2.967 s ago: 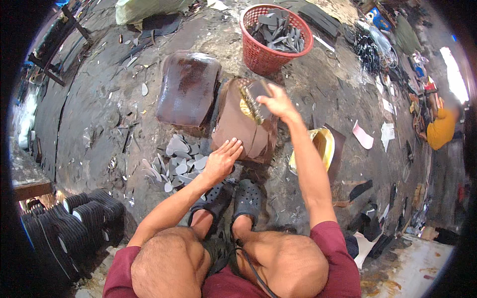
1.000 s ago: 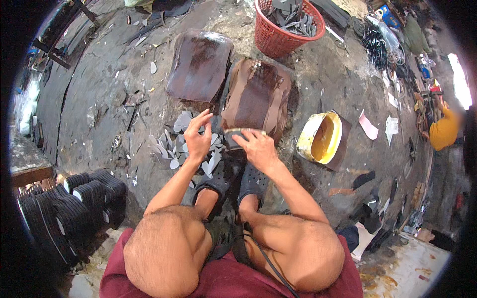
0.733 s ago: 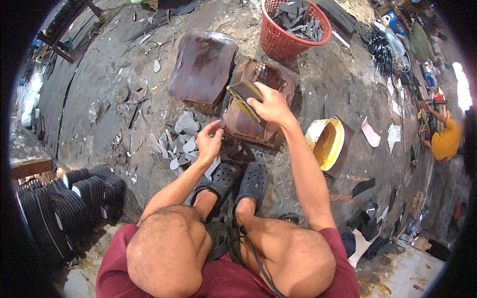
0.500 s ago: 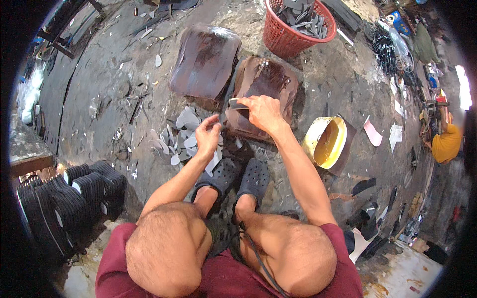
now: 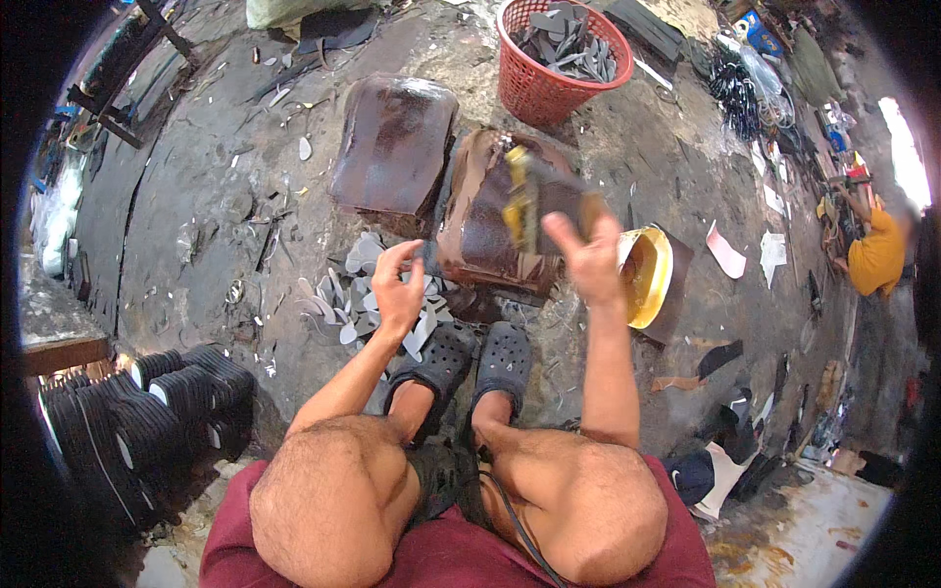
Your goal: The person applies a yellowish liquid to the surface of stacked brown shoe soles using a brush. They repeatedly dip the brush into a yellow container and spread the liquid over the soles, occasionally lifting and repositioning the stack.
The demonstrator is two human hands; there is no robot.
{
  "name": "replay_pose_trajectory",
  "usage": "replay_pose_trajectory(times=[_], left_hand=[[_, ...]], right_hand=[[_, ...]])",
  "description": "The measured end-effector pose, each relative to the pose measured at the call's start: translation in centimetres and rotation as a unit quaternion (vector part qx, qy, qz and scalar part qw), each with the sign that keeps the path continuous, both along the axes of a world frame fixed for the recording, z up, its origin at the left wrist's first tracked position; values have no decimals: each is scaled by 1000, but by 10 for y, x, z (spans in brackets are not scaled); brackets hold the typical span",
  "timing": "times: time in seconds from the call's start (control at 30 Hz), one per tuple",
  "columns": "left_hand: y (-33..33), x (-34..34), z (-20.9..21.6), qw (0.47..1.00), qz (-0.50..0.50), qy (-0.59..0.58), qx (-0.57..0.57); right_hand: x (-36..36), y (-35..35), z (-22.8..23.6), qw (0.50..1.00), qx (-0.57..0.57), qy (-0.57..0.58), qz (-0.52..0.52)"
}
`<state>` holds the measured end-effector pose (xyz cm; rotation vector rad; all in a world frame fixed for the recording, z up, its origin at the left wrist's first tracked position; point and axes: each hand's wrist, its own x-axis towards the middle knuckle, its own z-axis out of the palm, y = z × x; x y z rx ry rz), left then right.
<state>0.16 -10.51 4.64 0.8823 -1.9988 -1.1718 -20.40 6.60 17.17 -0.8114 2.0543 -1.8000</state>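
My right hand [image 5: 593, 265] grips a wide flat brush [image 5: 551, 201], smeared by motion, with a yellow-coated edge. It is over the right side of a glossy dark brown block [image 5: 480, 230]. Just right of that hand, a yellow-rimmed container [image 5: 670, 279] lies tilted with amber, glue-like liquid inside. My left hand [image 5: 397, 294] hangs over a loose heap of thin grey rounded pieces [image 5: 338, 306], its fingers bent and apart, with nothing visible between them. A second brown block [image 5: 392, 147] sits to the left of the first.
Beyond the blocks stands a red basket [image 5: 539, 98] of dark grey cut pieces. Black soles [image 5: 162, 412] are stacked at the lower left. Scraps, including a pink piece [image 5: 725, 250], litter the floor. A person in an orange shirt [image 5: 875, 260] sits at the far right.
My right hand has swung right and toward me from the block's left edge, bringing the brush nearer the container. My left hand has shifted only slightly, left and toward me.
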Motion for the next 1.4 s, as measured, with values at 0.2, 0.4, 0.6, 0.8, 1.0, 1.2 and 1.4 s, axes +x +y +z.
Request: replay_pose_trajectory(times=[0.2,0.4,0.6,0.8,1.0,1.2,1.4], left_hand=[[9,-71,30,851,-340,-146,-372],[-17,-117,39,735,-480,-225,-423],[5,-112,30,681,-429,-205,-557],[-18,-133,57,774,-491,-269,-296],[-94,-161,56,903,-360,-198,-124],[-144,-144,191,912,-96,16,-399],[-146,-66,136,833,-134,-90,-530]], right_hand=[[-48,26,31,993,-47,-42,-101],[-53,39,-12,966,-93,-117,-210],[-48,32,-24,965,-90,-141,-204],[-46,33,-18,966,-90,-131,-201],[-44,27,-19,964,-99,-140,-204],[-50,29,-21,966,-102,-124,-205],[-52,21,-21,965,-109,-135,-198]])
